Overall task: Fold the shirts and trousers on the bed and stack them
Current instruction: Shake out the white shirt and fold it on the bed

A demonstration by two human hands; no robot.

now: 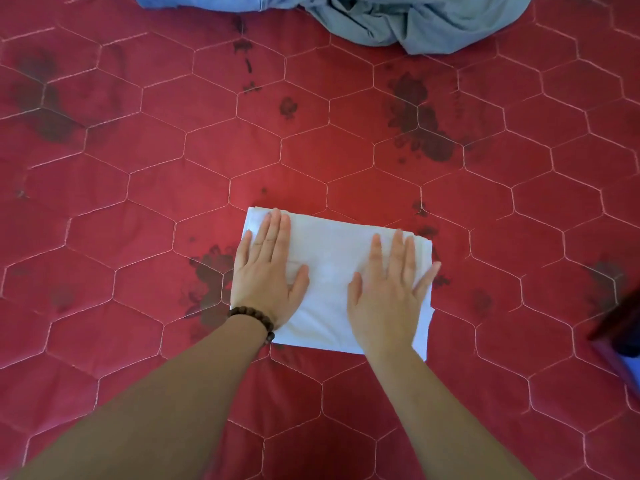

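Observation:
A white garment (330, 258), folded into a small rectangle, lies on the red quilted bed cover (173, 168) just ahead of me. My left hand (266, 275) presses flat on its left half with straight fingers; a brown bead bracelet sits on that wrist. My right hand (389, 289) lies flat on the right half, fingers spread. At the far edge of the bed a crumpled grey-blue garment (415, 22) lies unfolded, with a blue denim piece (207, 1) beside it on its left.
The red cover has hexagon stitching and dark flower prints. A dark object (623, 323) juts in at the right edge, with a bit of blue below it.

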